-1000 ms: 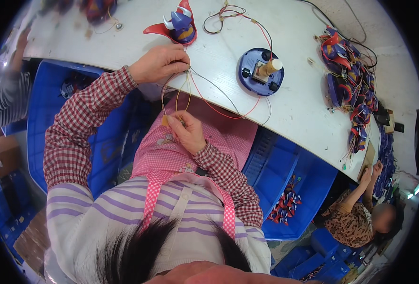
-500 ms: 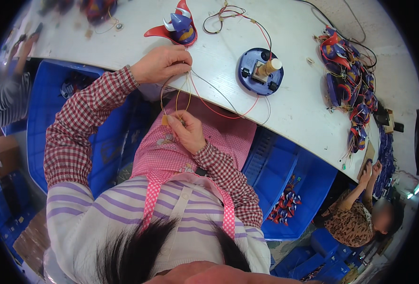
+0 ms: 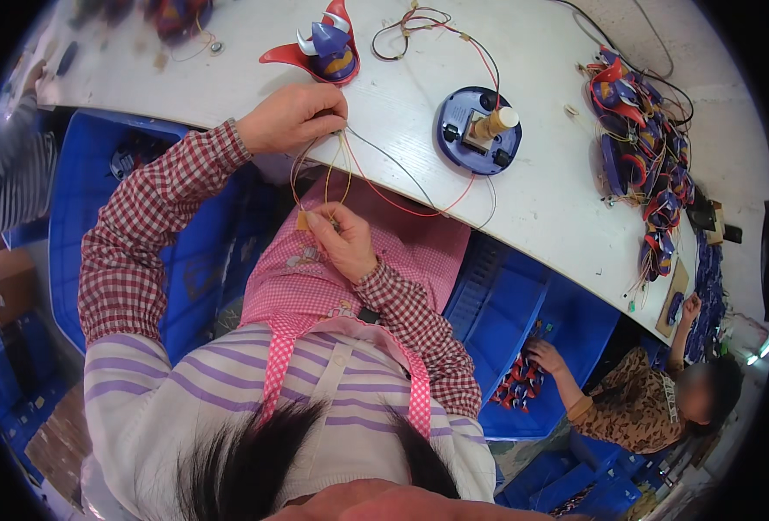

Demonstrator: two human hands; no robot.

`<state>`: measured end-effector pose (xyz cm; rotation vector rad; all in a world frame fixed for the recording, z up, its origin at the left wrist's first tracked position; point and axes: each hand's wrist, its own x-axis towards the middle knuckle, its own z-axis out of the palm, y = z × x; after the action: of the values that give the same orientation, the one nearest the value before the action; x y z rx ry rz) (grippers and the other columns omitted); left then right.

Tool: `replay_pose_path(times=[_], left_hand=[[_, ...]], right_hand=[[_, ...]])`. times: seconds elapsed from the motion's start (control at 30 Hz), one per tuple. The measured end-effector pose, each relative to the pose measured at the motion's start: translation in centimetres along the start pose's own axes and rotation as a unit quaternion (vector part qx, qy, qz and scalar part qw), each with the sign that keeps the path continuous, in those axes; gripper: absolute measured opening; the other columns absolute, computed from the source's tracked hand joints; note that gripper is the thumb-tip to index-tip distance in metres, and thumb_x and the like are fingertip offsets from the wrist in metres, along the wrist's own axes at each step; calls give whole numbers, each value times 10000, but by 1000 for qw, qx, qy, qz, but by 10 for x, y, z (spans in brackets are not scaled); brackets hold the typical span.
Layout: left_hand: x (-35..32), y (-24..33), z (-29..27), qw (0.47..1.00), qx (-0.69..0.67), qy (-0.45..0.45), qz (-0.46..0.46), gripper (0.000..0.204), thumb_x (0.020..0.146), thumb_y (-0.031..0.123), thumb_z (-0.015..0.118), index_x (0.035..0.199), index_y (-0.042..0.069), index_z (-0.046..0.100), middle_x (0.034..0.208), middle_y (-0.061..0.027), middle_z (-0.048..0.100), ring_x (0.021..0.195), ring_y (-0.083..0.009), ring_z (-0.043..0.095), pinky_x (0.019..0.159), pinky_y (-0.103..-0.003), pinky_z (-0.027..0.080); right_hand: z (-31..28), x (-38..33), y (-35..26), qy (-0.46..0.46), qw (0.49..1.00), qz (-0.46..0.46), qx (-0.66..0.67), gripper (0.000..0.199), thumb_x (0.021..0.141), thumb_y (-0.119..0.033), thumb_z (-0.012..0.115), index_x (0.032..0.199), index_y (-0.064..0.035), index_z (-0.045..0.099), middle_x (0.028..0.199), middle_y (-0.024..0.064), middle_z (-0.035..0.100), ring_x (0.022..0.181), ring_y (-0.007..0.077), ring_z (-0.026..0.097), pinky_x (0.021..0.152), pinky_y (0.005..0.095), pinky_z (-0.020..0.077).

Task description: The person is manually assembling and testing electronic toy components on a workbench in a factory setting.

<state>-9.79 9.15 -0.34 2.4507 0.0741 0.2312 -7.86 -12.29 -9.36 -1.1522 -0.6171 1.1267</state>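
At the front edge of the table, my left hand (image 3: 293,117) is closed in a pinch on thin wires, its fingertips partly hiding them. Lower, in front of my pink checked apron, my right hand (image 3: 343,241) pinches a small tan board (image 3: 302,220). Yellow and dark wires (image 3: 349,174) loop between the two hands. A red wire (image 3: 376,188) runs from near my left fingertips toward a round purple base (image 3: 456,159) with a tan cylinder standing on it. Just beyond my left hand sits a red and purple toy figure (image 3: 331,56) with white horns.
Several similar toy parts with wires (image 3: 632,130) are heaped along the table's right side. A cable (image 3: 393,43) curls at the back. Blue bins (image 3: 523,286) stand below the table edge; a co-worker's hand (image 3: 545,354) reaches into the right one, which holds toy parts.
My left hand has shifted very slightly left; the toy figure sits slightly farther left. At the right, the co-worker's one hand has moved from the table down into the blue bin.
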Motion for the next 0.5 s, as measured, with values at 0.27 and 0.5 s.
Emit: replay_pose_path(times=[0.27,0.5], left_hand=[[-1,-5,6,1000,5,19,-3,99,833,102,594,889,23,571,794,-46,572,674,-164,493,634,-261,405],[-1,0,0,996,-72,-4,-54,99,820,88,613,884,13,601,798,-42,575,690,-149,499,656,-245,405]], right_hand=[[-4,1,0,1,1000,-8,-3,136,900,-123,573,971,-9,595,692,-6,552,524,33,433,470,148,343],[-3,-1,-4,7,1000,-10,-15,134,900,-122,573,967,-8,599,697,-10,554,529,32,433,480,150,347]])
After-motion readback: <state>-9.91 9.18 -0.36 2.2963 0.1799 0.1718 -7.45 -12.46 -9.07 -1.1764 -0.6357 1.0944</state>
